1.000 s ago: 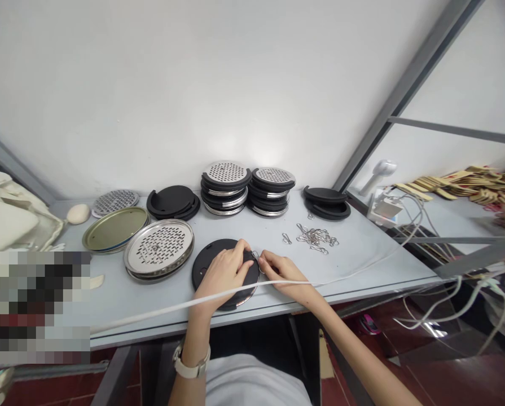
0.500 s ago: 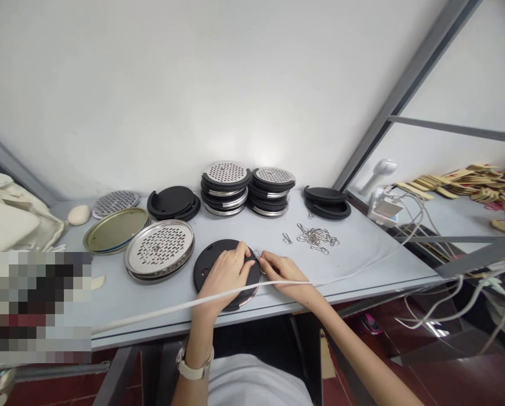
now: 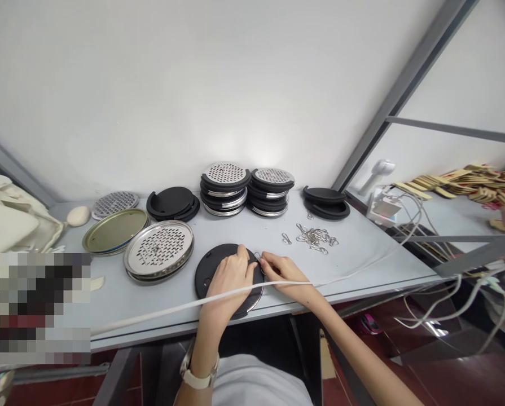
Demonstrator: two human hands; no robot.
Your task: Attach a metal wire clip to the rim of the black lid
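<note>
A black round disc (image 3: 207, 277) with a shiny metal rim along its lower right lies near the front edge of the table. My left hand (image 3: 230, 280) rests on top of it, pressing it with bent fingers and the thumb by the right edge. At that edge my right hand (image 3: 280, 270) pinches a small wire clip (image 3: 257, 255) between thumb and fingertips; most of the clip is hidden. Several similar metal clips (image 3: 315, 235) lie in a loose heap to the right, with a single clip (image 3: 286, 238) beside them.
Perforated metal discs (image 3: 159, 248), an olive-green lid (image 3: 115, 230) and black discs (image 3: 171, 203) lie to the left. Two stacks of black-rimmed grater discs (image 3: 225, 173) stand by the wall, more black pieces (image 3: 326, 202) right. A white cable (image 3: 341, 277) crosses before my hands.
My left hand has shifted slightly right and nearer me, its fingers lying farther over the disc. The disc has moved a little the same way. My right hand stays at the edge with the clip.
</note>
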